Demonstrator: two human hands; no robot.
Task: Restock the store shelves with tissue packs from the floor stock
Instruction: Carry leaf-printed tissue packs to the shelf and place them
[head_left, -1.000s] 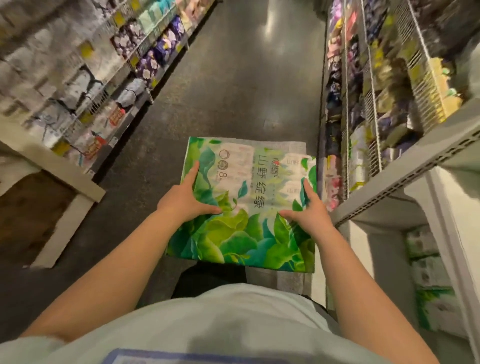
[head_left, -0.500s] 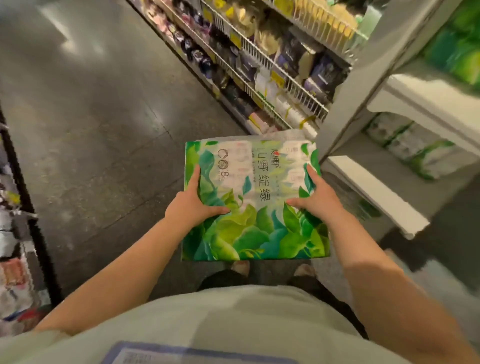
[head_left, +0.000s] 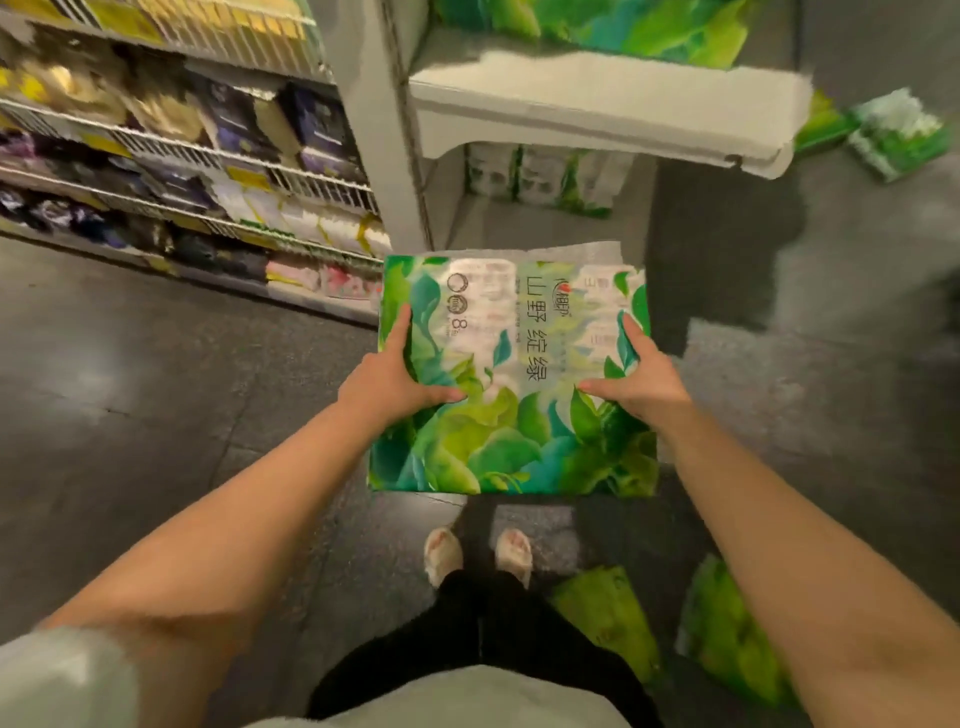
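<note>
Nearest the camera, a pale shirt hem and dark trousers are seen, with two light shoes planted on the grey floor. Two green tissue packs are seen lying on the floor just to the right of the feet, partly hidden behind the right forearm.

Both bare arms are extended forward. A large green leaf-printed tissue pack is held flat in the air in front of the body, above the floor and just short of the shelving. The left hand is clamped on the pack's left edge — thumb laid across the top face, index finger stretched along the side. The right hand is clamped on the right edge in mirror fashion, thumb on top. The remaining fingers of each hand are hidden under the pack.

Beyond the pack, a white shelf unit is seen. Packs of the same green type are stood on its lower level, and another green pack is laid on the board above. To the left, wire-fronted shelves are filled with dark, yellow and pale goods — detail is blurred. At far right, further green packs are seen on the floor.
</note>
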